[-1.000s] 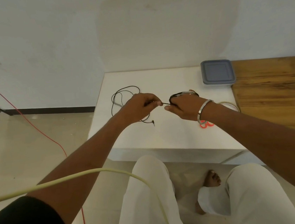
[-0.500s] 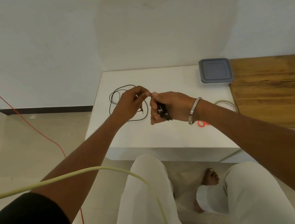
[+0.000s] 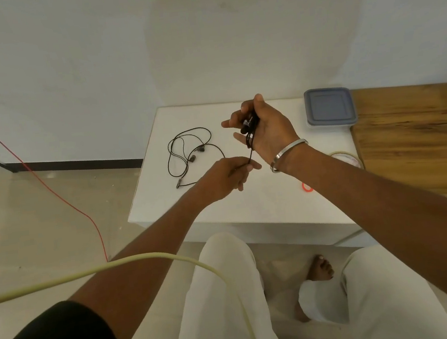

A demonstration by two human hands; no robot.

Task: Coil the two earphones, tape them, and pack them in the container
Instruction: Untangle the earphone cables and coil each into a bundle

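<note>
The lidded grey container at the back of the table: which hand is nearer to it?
Right. The right hand, holding a coiled earphone, is raised just left of the container; the left hand pinches the cable farther away, nearer the person.

I note the counter (image 3: 248,202): smooth matt white. Board (image 3: 414,142): grained wood, dull sheen. Container (image 3: 329,108) lid: matt grey plastic. Bangle (image 3: 288,150): polished metal (catches light).

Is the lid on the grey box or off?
On. The grey lid lies flat over the container at the table's back edge, hiding what is inside.
</note>
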